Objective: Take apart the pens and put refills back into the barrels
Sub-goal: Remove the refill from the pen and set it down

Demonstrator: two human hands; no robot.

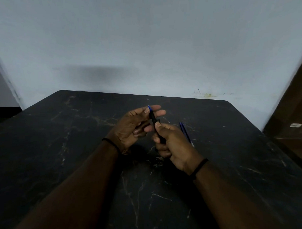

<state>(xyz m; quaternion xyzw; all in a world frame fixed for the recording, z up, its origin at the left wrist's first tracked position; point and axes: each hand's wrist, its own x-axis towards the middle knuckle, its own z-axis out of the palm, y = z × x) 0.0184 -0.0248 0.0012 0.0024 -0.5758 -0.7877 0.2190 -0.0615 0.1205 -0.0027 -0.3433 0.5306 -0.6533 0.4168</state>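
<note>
We count one black pen (pixel 154 122) in hand, held above the dark marbled surface (pixel 79 151). Our right hand (pixel 171 144) has its grip curled round the lower barrel, thumb pressed on top. Our left hand (pixel 138 125) pinches the upper end, where a blue tip shows, with the other fingers loosely extended. Two blue refills (pixel 186 132) lie side by side on the surface, just beside the right hand. One dark band sits on each wrist.
</note>
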